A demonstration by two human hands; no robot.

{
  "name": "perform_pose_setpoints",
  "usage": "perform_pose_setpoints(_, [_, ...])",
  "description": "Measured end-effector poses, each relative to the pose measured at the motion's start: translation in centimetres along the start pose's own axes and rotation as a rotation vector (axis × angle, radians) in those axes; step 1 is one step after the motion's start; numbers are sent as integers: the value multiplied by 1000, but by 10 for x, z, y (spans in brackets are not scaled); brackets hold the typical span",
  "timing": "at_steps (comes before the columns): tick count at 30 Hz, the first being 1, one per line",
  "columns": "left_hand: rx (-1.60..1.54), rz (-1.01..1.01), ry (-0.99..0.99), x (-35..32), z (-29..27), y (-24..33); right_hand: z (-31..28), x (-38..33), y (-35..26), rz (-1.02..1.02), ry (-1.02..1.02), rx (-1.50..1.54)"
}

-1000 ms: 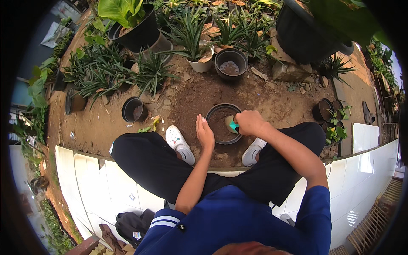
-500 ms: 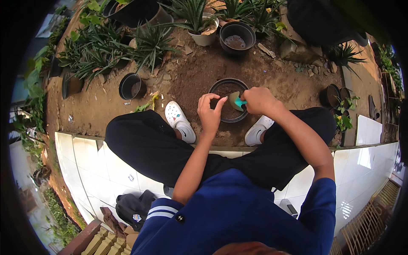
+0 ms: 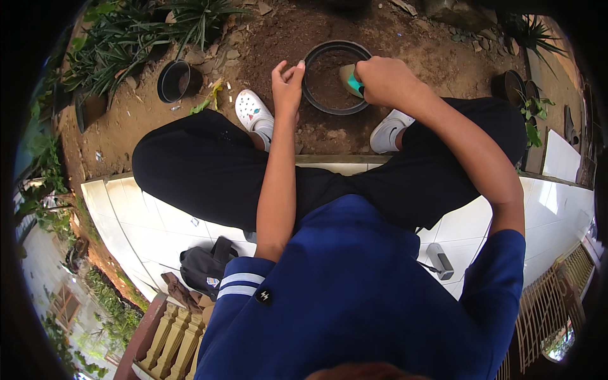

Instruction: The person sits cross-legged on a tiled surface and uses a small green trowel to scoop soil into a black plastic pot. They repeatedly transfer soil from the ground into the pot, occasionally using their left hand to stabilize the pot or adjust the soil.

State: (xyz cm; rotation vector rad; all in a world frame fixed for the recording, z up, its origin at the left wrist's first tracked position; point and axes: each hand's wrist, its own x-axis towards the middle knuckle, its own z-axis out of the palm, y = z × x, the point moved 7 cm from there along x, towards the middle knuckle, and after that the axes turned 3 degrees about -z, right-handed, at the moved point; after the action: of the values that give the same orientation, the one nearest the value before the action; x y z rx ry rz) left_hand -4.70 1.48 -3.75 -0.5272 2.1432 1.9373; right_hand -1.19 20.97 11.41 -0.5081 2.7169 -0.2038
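Note:
A round black plant pot (image 3: pixel 337 111) with soil in it stands on the ground between my feet. My right hand (image 3: pixel 387 81) is closed round the handle of a small garden trowel (image 3: pixel 349 80), its blade partly teal and dirty. The blade tilts down inside the pot, over the soil, near the right side; the handle is mostly hidden by my fingers. At the pot's left rim is my left hand (image 3: pixel 287 90), with thumb and fingers apart and nothing between them. I cannot tell whether its thumb touches the rim.
Another black pot (image 3: pixel 175 81) stands at the left, close to spiky green plants (image 3: pixel 120 54). More black pots (image 3: pixel 508 87) are at the right. On the white tiled ledge (image 3: pixel 164 221) lie a black bag (image 3: pixel 201 266) and a grey device (image 3: pixel 439 261).
The view has shifted, so the pot and ground sit higher in the picture. My left hand has moved slightly off the pot to its left rim. The trowel stays in my right hand.

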Motion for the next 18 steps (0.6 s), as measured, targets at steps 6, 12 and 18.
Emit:
perform_pose_setpoints(6, [-163, -244, -256, -32, 26, -6, -32, -9, 2, 18, 59, 0])
perform_pose_setpoints(12, [-406, -471, -239, -58, 28, 3, 0, -5, -6, -2, -41, -7])
perform_pose_setpoints(18, [-361, -430, -3, -58, 32, -45, -13, -9, -12, 17, -21, 57])
